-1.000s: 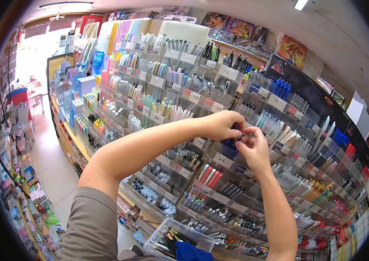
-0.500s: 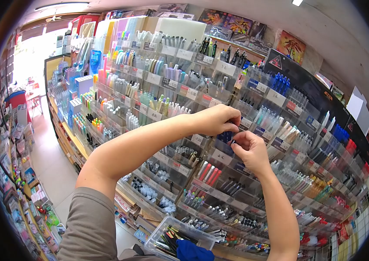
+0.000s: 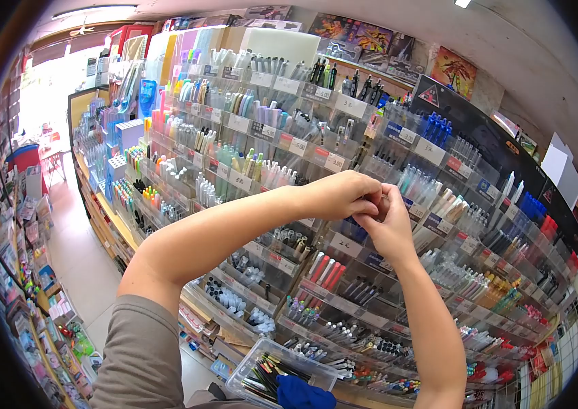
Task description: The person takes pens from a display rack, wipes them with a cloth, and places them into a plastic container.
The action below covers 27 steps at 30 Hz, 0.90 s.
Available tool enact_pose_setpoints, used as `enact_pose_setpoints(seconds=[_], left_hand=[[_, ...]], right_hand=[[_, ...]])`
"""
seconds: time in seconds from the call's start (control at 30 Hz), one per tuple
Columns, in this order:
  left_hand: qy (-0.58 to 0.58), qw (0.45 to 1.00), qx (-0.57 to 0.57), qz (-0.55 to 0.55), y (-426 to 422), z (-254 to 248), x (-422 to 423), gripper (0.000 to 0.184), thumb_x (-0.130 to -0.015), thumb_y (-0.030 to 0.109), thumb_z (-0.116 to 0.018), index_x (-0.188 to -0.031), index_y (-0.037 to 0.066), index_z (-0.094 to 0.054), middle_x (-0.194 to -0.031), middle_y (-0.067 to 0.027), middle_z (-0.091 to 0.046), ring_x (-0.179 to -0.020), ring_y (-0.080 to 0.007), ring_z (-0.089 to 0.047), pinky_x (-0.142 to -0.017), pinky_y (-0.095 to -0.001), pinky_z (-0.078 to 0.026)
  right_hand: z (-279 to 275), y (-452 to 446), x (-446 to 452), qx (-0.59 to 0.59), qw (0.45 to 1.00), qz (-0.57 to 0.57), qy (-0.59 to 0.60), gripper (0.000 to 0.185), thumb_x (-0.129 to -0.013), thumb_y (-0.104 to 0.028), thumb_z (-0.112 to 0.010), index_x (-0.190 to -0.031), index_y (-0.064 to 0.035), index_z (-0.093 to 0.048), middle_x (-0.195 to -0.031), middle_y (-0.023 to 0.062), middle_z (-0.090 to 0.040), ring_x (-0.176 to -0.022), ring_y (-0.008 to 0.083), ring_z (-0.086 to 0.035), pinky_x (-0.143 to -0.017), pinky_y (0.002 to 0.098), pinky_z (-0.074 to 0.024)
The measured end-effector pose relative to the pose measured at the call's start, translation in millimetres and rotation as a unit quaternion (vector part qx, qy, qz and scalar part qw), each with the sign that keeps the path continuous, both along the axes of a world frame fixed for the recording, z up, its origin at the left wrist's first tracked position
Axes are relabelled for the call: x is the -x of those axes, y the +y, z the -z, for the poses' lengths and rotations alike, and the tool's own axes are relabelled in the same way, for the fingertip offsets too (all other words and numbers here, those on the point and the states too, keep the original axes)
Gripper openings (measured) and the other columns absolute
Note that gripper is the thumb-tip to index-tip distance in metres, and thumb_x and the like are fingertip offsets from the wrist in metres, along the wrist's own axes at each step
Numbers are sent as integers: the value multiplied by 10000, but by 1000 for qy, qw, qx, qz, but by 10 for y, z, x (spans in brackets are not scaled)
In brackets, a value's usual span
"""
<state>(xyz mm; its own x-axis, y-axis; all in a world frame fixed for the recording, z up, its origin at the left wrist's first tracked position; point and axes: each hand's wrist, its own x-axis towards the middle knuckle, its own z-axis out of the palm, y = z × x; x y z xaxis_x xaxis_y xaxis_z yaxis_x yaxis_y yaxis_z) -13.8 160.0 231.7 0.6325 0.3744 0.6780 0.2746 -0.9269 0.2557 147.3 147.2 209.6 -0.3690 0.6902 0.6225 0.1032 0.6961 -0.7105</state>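
Observation:
My left hand [image 3: 345,195] reaches across from the left with its fingers curled in and closed. Against its fingertips, my right hand [image 3: 392,226] comes up from below, thumb and fingers pinched together. Whatever is between the fingers is hidden. Both hands are in front of a clear tiered pen rack [image 3: 316,155], just above a white price tag [image 3: 346,244]. A sliver of dark blue shows in the compartment below the hands. Red and white pens [image 3: 325,270] stand in a compartment below and to the left.
A clear plastic bin [image 3: 261,356] with thin pens or brushes and a blue cloth [image 3: 304,392] sits low in front of me. Blue pens [image 3: 437,129] stand at the upper right. A narrow aisle floor [image 3: 77,259] runs along the left, beside shelves of packaged goods [image 3: 36,286].
My right hand has moved up to meet my left hand, and the fingertips now touch or overlap. The small dark item seen at my right fingertips before is now hidden.

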Motion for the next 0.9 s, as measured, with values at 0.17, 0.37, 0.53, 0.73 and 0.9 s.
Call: enact_pose_setpoints(seconds=[0.17,0.37,0.53,0.73,0.9], left_hand=[[-34,994,-72,-69,40,24,47,158,-772,122,-621,-834,0,-542,-812,-133,-548,-797,-282,-551,-700,-355,-433],[-55,990,-81,-98,91,-92,138,158,-762,113,-627,-784,-11,-531,-722,-148,-563,-698,-315,-548,-623,-356,-427],[-19,986,-130,-102,96,-182,140,161,-760,116,-621,-773,-15,-528,-736,-155,-564,-708,-330,-547,-627,-373,-429],[3,991,-62,-115,83,-85,66,174,-759,137,-616,-763,-21,-544,-749,-172,-577,-727,-337,-566,-644,-376,-445],[-12,990,-53,-128,87,-75,23,190,-766,152,-618,-756,-25,-551,-726,-175,-584,-703,-334,-572,-629,-368,-447]], right_hand=[[29,50,-70,38,999,6,-3,282,-795,72,-550,-1048,0,-447,-871,73,-607,-793,118,-583,-716,245,-464],[13,39,-60,53,997,-48,37,132,-865,-7,-490,-996,-4,-503,-842,37,-581,-775,115,-573,-730,235,-459],[3,48,-75,71,995,-63,31,120,-881,-50,-492,-980,4,-532,-840,27,-582,-787,96,-548,-731,228,-435],[35,62,-90,22,994,-74,-79,141,-852,-36,-519,-958,28,-587,-843,19,-600,-775,82,-514,-719,234,-415],[54,83,-121,-15,986,21,-164,160,-823,-43,-537,-957,44,-554,-826,67,-607,-729,105,-534,-674,261,-434]])
